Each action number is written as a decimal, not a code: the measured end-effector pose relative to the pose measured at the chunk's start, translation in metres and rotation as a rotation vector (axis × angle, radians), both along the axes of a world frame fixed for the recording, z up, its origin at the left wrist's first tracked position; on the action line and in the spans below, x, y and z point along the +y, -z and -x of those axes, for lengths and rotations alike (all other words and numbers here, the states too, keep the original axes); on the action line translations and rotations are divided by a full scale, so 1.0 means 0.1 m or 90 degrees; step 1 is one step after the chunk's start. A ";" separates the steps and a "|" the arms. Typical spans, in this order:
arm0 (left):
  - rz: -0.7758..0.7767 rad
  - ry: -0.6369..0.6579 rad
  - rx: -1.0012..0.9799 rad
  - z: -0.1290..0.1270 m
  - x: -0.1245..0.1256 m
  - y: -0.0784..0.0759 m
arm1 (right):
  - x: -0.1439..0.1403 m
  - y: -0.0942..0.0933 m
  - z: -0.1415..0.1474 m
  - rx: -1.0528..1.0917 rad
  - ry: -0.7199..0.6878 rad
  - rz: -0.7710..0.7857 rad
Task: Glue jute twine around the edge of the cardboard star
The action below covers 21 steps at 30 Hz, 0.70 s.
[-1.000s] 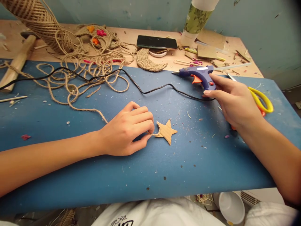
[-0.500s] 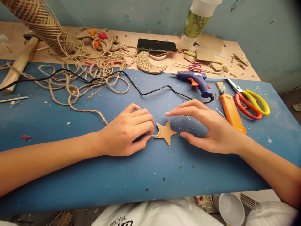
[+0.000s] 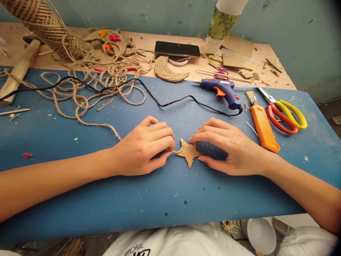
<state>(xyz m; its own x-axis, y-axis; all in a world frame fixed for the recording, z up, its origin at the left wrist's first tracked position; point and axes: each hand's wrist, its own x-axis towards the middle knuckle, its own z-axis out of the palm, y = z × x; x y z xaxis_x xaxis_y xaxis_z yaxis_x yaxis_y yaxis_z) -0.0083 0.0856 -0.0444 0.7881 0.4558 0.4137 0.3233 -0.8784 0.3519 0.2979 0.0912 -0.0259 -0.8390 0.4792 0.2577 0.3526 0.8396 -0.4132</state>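
A small cardboard star (image 3: 188,152) lies on the blue board (image 3: 160,192). My left hand (image 3: 144,147) pinches the end of a jute twine (image 3: 87,121) against the star's left edge. My right hand (image 3: 226,147) has its fingertips on the star's right side and pinches it. The twine runs back left in loose loops to a large cone spool (image 3: 45,26).
A blue glue gun (image 3: 222,90) with a black cord (image 3: 149,92) lies behind my right hand. An orange utility knife (image 3: 262,124) and yellow-red scissors (image 3: 286,112) lie at the right. A phone (image 3: 177,49), a twine-covered crescent (image 3: 167,71) and a cup (image 3: 222,21) sit behind.
My right hand let go of the glue gun, left it lying on the board, and came down left onto the star. My left hand stayed put.
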 end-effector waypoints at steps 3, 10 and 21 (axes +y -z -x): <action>-0.004 -0.004 0.003 0.00 0.00 0.01 | -0.03 -0.01 0.02 -0.009 -0.001 -0.001; 0.002 -0.041 0.014 0.01 0.02 0.02 | -0.11 -0.02 0.06 -0.037 -0.008 -0.069; -0.015 -0.042 0.035 0.00 0.04 0.04 | -0.13 0.00 0.06 -0.054 -0.036 -0.084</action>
<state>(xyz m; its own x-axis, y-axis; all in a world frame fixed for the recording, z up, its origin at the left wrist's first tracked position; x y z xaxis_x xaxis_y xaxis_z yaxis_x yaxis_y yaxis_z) -0.0079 0.0895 -0.0485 0.7780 0.4987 0.3821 0.3993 -0.8621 0.3121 0.2921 0.0781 -0.0263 -0.8853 0.3972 0.2417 0.3322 0.9041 -0.2689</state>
